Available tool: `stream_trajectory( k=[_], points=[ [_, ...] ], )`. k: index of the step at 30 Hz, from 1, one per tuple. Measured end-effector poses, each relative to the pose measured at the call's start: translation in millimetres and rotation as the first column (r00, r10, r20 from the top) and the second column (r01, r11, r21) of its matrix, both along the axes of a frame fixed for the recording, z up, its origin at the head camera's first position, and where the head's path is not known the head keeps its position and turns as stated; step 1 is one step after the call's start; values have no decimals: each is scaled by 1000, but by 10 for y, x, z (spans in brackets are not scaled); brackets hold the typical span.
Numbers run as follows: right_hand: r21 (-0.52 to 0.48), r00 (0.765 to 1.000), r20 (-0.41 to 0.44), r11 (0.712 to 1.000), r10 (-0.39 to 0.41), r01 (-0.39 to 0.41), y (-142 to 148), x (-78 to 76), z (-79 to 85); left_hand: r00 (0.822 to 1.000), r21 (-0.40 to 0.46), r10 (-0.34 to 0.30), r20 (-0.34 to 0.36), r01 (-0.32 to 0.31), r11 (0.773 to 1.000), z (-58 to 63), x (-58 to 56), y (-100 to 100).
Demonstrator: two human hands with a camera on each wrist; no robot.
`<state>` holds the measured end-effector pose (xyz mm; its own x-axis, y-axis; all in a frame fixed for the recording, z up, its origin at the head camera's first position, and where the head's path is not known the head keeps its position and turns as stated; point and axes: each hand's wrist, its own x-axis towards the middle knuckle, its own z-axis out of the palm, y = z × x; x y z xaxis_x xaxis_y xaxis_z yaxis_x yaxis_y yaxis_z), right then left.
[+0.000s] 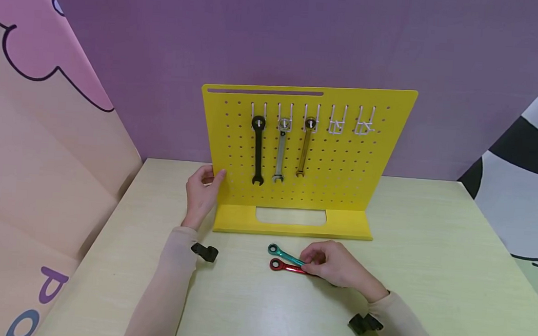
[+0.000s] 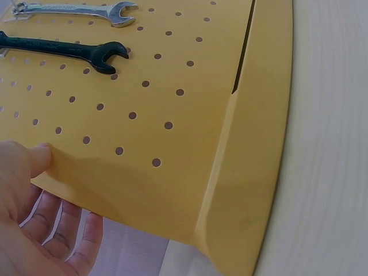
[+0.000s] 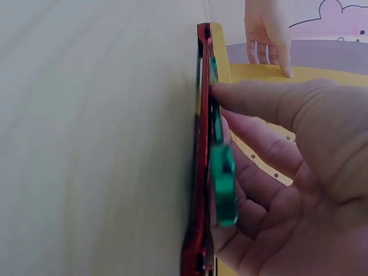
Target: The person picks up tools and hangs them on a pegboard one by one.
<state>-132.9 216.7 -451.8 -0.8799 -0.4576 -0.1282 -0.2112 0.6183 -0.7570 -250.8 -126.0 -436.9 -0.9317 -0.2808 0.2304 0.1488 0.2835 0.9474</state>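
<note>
A yellow pegboard (image 1: 290,195) stands upright on the table. My left hand (image 1: 201,193) grips its left edge, with the thumb on the front face and the fingers behind, as the left wrist view shows. In front of the board's base, my right hand (image 1: 337,264) pinches a green ratchet wrench (image 1: 287,255) between thumb and fingers. Right beside it lies a red ratchet wrench (image 1: 286,266), partly covered by the hand. On the board's hooks hang a black wrench (image 1: 258,152), a silver wrench (image 1: 280,153) and a brass-coloured wrench (image 1: 304,149).
Two pairs of white hooks (image 1: 337,126) on the board's right side hold no wrench. The pale wooden table (image 1: 439,250) extends around the board. A purple backdrop (image 1: 305,36) rises behind it, with printed panels at both sides.
</note>
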Motion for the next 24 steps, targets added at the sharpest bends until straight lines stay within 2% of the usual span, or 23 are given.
stream_trajectory(
  k=[9,18,24],
  points=[
    [-10,998,59,1000,8,-8,-2,5,1,1000,1,3,-5,-3,1000,-7,-10,-1],
    [13,999,45,999,30,-31,11,-5,-19,1000,-1,-1,-4,1,1000,27,10,10],
    [-3,998,34,998,58,-58,27,-3,-29,1000,-10,4,8,-4,1000,8,14,11]
  ],
)
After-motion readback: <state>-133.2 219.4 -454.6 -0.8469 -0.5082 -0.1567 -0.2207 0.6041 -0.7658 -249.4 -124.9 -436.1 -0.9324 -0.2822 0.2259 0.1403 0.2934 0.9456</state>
